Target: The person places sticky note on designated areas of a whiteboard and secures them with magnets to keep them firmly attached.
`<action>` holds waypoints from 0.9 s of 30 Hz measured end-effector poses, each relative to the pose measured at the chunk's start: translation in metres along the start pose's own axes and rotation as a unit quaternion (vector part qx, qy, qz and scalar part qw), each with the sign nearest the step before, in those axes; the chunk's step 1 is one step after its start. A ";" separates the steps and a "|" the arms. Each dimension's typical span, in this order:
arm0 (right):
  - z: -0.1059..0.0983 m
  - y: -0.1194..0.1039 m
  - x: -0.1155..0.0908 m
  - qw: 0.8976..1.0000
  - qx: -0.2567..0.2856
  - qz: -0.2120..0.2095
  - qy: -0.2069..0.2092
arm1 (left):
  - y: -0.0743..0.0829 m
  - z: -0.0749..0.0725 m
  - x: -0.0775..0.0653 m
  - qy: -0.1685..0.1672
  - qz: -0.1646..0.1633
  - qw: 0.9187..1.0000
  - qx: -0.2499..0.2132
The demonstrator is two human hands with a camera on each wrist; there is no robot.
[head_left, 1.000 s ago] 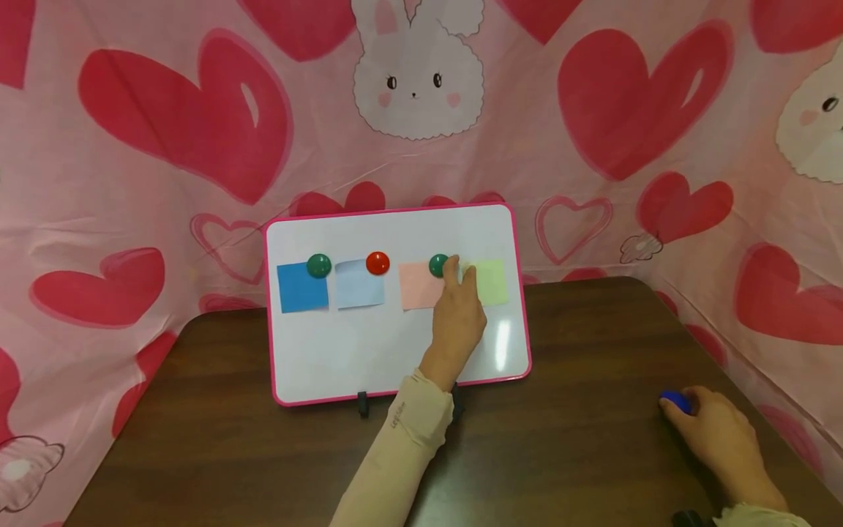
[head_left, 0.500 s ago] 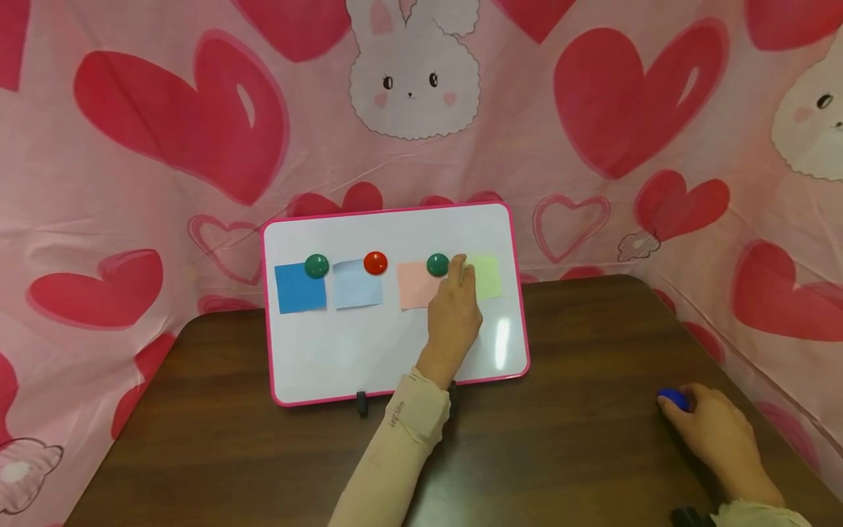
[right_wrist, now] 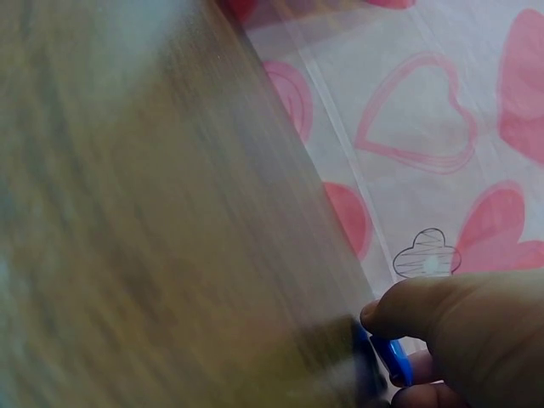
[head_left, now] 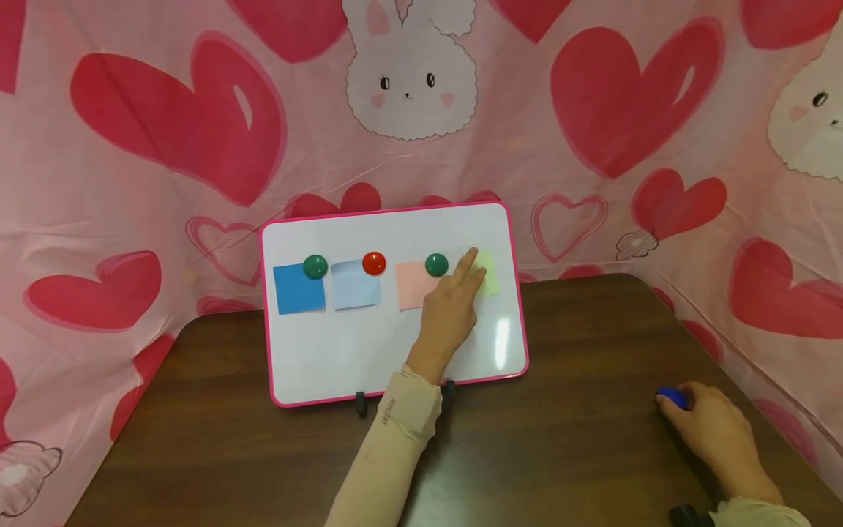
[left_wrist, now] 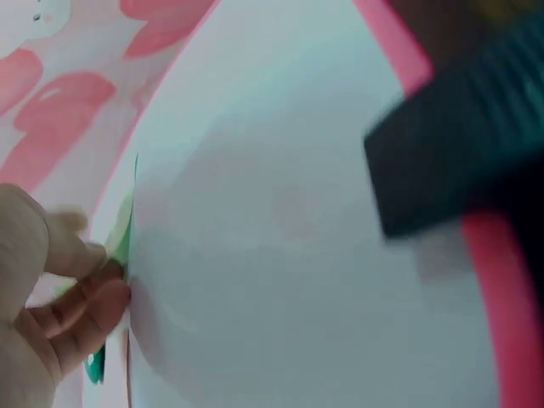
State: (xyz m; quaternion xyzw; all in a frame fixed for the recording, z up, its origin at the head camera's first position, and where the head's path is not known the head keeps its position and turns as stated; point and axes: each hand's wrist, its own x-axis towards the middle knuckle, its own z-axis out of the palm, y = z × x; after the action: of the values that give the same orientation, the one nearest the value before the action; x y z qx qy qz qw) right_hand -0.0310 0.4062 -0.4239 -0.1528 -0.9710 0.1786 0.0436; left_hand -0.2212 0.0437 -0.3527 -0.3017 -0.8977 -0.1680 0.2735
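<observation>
A whiteboard (head_left: 369, 351) with a pink frame leans at the back of the table, with several coloured paper notes in a row. My left hand (head_left: 449, 307) reaches over its right part, fingers extended against the light green note (head_left: 489, 274), partly covering it. In the left wrist view, my left fingertips (left_wrist: 106, 310) lie right at the green note (left_wrist: 124, 242). Just left of that hand, a green round magnet (head_left: 436, 265) sits on the pink note (head_left: 410, 285). Low at the right, my right hand (head_left: 718, 432) grips a blue magnet (head_left: 673, 397) between thumb and fingers.
A green magnet (head_left: 315, 267) sits on the blue note (head_left: 299, 290), and a red magnet (head_left: 374, 263) on the pale blue note (head_left: 356, 287). Black clips (head_left: 361, 404) support the board on the dark wooden table (head_left: 540, 446). A pink heart-print cloth (head_left: 514, 146) hangs behind.
The light green note has shifted slightly up and left on the board. My left fingers have moved up and right over it. The right hand keeps holding the blue magnet in place.
</observation>
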 end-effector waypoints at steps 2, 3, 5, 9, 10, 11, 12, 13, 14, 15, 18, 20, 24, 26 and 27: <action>0.000 0.001 0.000 1.000 0.002 0.001 -0.003 | -0.003 0.000 0.000 -0.002 0.013 1.000 -0.003; 0.000 0.001 0.000 1.000 0.002 0.002 -0.003 | -0.004 0.000 -0.001 0.000 0.018 1.000 -0.006; 0.001 0.001 0.000 1.000 0.002 0.003 -0.004 | -0.005 0.001 -0.001 0.004 0.025 1.000 -0.012; 0.001 0.001 -0.001 1.000 0.001 0.004 0.000 | -0.006 0.002 0.000 0.004 0.022 0.999 -0.034; 0.001 0.001 0.000 1.000 0.001 0.003 0.002 | -0.007 0.002 0.000 0.001 0.018 0.999 -0.041; 0.001 0.001 0.000 1.000 0.001 0.003 0.003 | -0.007 0.002 0.001 -0.002 0.013 0.999 -0.048; 0.002 0.001 0.000 1.000 0.001 0.003 0.003 | -0.008 0.001 0.001 -0.008 0.009 0.999 -0.052; 0.002 0.001 0.000 1.000 0.001 0.002 0.005 | -0.008 0.001 0.001 -0.015 0.006 0.998 -0.057; 0.002 0.000 0.000 1.000 0.000 0.001 0.006 | -0.009 -0.001 0.002 -0.023 0.003 0.998 -0.061; 0.002 0.000 0.000 1.000 0.000 0.001 0.008 | -0.009 -0.002 0.002 -0.032 0.001 0.997 -0.063; 0.002 0.000 0.000 1.000 0.000 -0.001 0.008 | -0.011 -0.005 0.002 -0.058 -0.005 0.997 -0.060; 0.002 0.000 0.000 1.000 0.000 -0.002 0.009 | -0.011 -0.008 0.003 -0.072 -0.011 0.996 -0.056; 0.001 0.000 0.000 1.000 0.001 -0.002 0.006 | -0.011 -0.012 0.004 -0.090 -0.028 0.994 -0.048; 0.001 0.001 0.000 1.000 0.000 -0.001 0.004 | -0.010 -0.011 0.004 -0.093 -0.032 0.994 -0.047; 0.001 0.001 0.001 1.000 0.001 -0.001 0.003 | -0.009 -0.010 0.004 -0.092 -0.033 0.994 -0.048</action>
State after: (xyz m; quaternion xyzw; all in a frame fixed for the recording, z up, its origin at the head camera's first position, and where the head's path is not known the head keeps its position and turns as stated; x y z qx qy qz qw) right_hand -0.0313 0.4070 -0.4249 -0.1523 -0.9709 0.1788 0.0468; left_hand -0.2257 0.0339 -0.3434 -0.2983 -0.9196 -0.1913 0.1694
